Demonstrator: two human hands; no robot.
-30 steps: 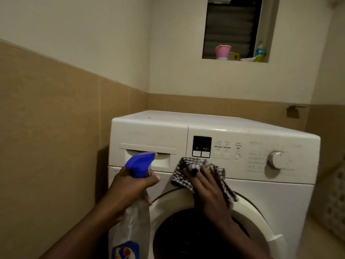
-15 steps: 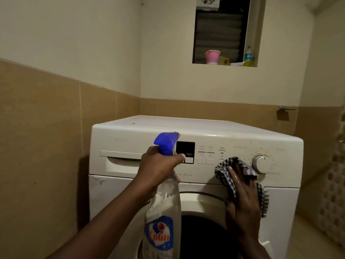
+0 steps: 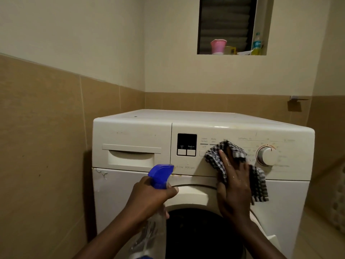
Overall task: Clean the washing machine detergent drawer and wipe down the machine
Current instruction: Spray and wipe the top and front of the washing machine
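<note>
Left hand (image 3: 151,197): fingers curled tight round the neck of a clear plastic spray bottle with a blue trigger head (image 3: 160,174), held low in front of the white front-loading washing machine (image 3: 205,124), nozzle just under the control panel's lower edge. Right hand (image 3: 234,187): flat, fingers straight and wet-looking, pressing a black-and-white checked cloth (image 3: 214,159) against the panel, between the black rectangular display (image 3: 187,141) and the round white dial (image 3: 267,156). The cloth's free end hangs below the panel edge. The white detergent drawer (image 3: 131,157) sits shut at the panel's left, apart from the cloth. I see the dark round door (image 3: 196,236) between my forearms. A pink cup (image 3: 218,46) stands on the window ledge above.
</note>
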